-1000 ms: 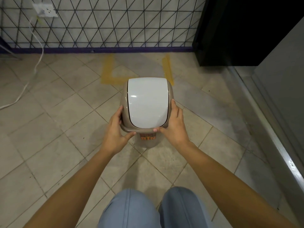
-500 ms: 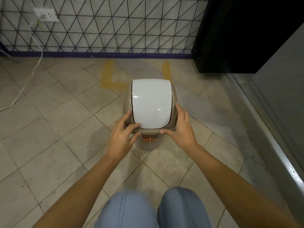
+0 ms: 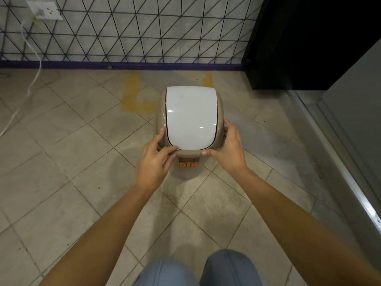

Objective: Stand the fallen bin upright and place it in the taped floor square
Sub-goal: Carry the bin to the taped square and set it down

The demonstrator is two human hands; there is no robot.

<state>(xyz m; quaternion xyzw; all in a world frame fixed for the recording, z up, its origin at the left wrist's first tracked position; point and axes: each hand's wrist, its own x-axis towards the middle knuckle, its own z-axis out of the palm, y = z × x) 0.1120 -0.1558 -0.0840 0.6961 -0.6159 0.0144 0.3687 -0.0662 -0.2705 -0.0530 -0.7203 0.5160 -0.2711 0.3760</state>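
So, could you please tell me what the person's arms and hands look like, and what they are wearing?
Both forearms are bare, with no sleeves in view. The left hand and right hand wear no gloves, and no rings, watch or bracelets show on them or the wrists. Fingernails are short and unpainted. Below, the knees are covered by light blue trousers.

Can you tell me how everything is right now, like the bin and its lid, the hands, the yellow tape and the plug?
bin: upright, near side outside the tape.
white lid: closed.
left hand: grip on the bin's near left rim.
right hand: grip on the bin's right rim.
yellow tape square: partly covered by the bin.
wall socket: white cable plugged in.
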